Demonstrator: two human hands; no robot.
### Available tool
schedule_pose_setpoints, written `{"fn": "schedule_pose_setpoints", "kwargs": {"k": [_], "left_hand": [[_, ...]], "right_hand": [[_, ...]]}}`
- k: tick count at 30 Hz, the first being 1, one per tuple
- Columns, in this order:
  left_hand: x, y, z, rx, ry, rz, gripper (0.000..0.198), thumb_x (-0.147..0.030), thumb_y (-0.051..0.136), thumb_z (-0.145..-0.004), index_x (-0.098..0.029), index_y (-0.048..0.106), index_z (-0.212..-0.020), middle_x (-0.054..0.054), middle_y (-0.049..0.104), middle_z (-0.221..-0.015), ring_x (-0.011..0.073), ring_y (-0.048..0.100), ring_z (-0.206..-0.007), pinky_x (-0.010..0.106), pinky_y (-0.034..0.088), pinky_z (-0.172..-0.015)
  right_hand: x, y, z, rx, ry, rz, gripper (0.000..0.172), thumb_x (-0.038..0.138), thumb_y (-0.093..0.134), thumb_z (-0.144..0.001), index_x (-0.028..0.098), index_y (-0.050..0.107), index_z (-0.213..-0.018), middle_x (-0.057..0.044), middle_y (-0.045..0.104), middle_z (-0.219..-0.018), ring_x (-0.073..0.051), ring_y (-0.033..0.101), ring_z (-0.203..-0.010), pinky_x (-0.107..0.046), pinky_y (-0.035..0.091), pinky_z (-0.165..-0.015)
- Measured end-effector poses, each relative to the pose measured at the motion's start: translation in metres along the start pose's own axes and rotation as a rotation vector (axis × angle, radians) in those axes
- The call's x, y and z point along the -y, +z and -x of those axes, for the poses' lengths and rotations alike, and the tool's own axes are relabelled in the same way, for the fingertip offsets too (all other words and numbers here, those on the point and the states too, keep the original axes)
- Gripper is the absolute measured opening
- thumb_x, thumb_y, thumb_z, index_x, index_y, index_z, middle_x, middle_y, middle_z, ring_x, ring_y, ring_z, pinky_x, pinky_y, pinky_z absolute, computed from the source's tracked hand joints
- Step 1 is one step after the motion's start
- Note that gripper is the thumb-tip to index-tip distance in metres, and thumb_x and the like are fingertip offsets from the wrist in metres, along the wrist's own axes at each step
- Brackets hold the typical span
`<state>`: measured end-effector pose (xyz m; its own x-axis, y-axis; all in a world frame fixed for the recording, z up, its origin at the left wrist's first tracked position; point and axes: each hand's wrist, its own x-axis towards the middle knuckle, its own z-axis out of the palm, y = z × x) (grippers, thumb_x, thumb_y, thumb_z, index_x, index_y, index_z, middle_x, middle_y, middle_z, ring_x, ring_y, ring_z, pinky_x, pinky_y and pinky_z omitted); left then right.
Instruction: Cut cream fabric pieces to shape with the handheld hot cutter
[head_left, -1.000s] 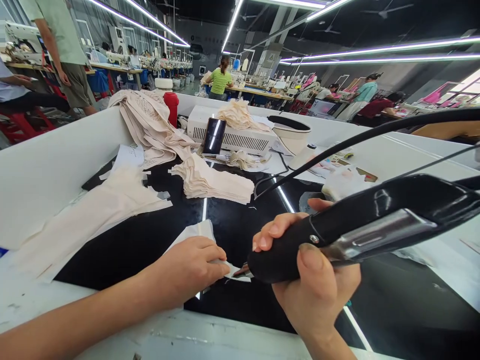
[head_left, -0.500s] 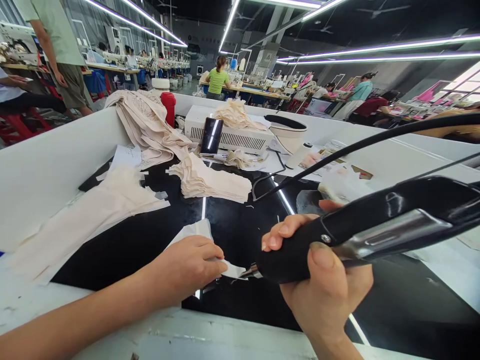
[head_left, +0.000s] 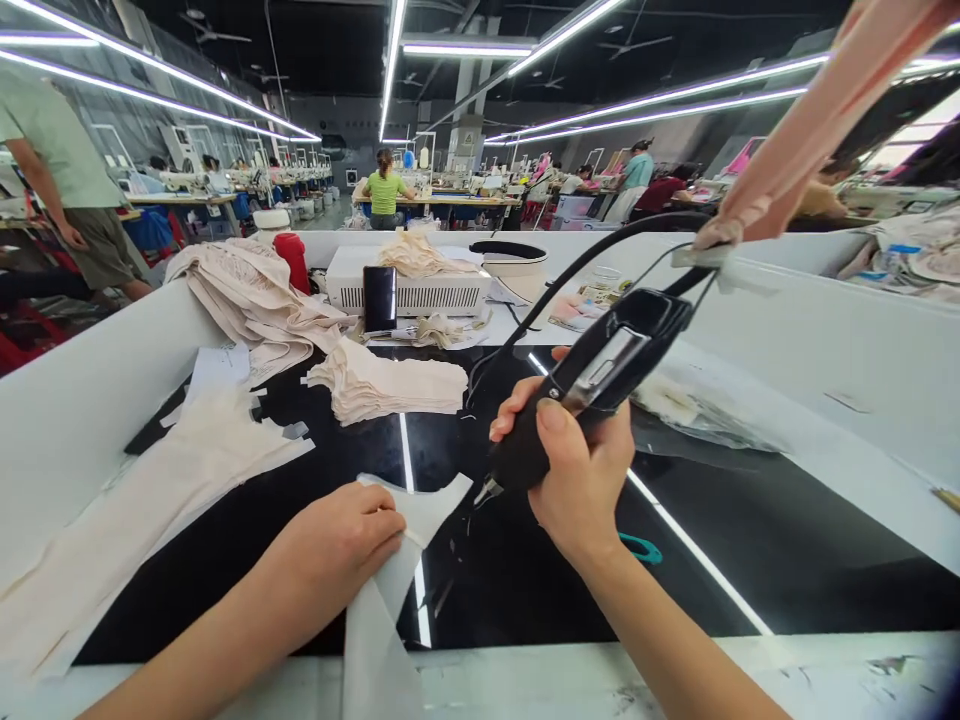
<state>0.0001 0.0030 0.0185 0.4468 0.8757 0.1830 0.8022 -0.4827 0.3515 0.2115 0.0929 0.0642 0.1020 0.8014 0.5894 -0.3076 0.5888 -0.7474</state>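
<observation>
My left hand (head_left: pixel 330 550) is closed on the near side of a thin white fabric piece (head_left: pixel 433 512), pinching it against the glossy black board (head_left: pixel 525 590). One forked end of the fabric points right, and a long tail hangs over the front edge. In my right hand (head_left: pixel 581 480) is a black corded hand cutter (head_left: pixel 592 375) with a metal lever on its body. Its small metal tip (head_left: pixel 486 490) points down and left, just right of the fabric's end, apart from it. Tiny scraps lie on the board below the tip.
Stacked beige fabric pieces (head_left: pixel 397 385) lie behind my hands, more pale pieces (head_left: pixel 142 500) at left. A white vented box (head_left: pixel 442 290), a phone (head_left: pixel 379 298) and a red bottle (head_left: pixel 291 262) stand at the back. A pink cloth strip (head_left: pixel 795 140) holds the cable. A teal-handled tool (head_left: pixel 641 548) lies right.
The cutter has come away from the fabric, and its body now tilts more upright. My left hand has turned the fabric, so its forked end and long tail show. The view has shifted.
</observation>
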Motion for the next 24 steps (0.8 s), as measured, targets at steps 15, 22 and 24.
{"fn": "schedule_pose_setpoints", "kwargs": {"k": [15,22,24], "left_hand": [[0.006,-0.019,-0.035,0.182,0.046,0.085,0.032,-0.013,0.078,-0.092,-0.021,0.058,-0.115,0.010,0.062,-0.147,0.0285,0.047,-0.148,0.049,0.040,-0.125],[0.014,-0.013,-0.036,0.297,-0.047,0.099,0.034,-0.017,0.079,-0.091,-0.024,0.057,-0.116,0.008,0.056,-0.156,0.0320,0.034,-0.158,0.067,0.019,-0.130],[0.016,-0.013,-0.034,0.299,-0.053,0.084,0.034,-0.020,0.079,-0.092,-0.025,0.057,-0.117,0.009,0.057,-0.155,0.0331,0.032,-0.158,0.070,0.016,-0.129]], "right_hand": [[-0.005,0.030,0.013,0.066,0.105,-0.091,0.025,0.033,0.074,-0.084,0.027,0.051,-0.094,0.008,0.060,-0.072,-0.012,0.059,-0.056,-0.028,0.053,-0.054],[-0.011,0.035,0.014,0.073,0.092,-0.028,0.025,0.034,0.072,-0.085,0.027,0.052,-0.097,0.006,0.058,-0.078,-0.013,0.056,-0.060,-0.031,0.051,-0.058],[-0.013,0.037,0.014,0.073,0.092,-0.027,0.024,0.034,0.072,-0.084,0.027,0.052,-0.097,0.006,0.057,-0.078,-0.014,0.055,-0.062,-0.032,0.051,-0.059]]}}
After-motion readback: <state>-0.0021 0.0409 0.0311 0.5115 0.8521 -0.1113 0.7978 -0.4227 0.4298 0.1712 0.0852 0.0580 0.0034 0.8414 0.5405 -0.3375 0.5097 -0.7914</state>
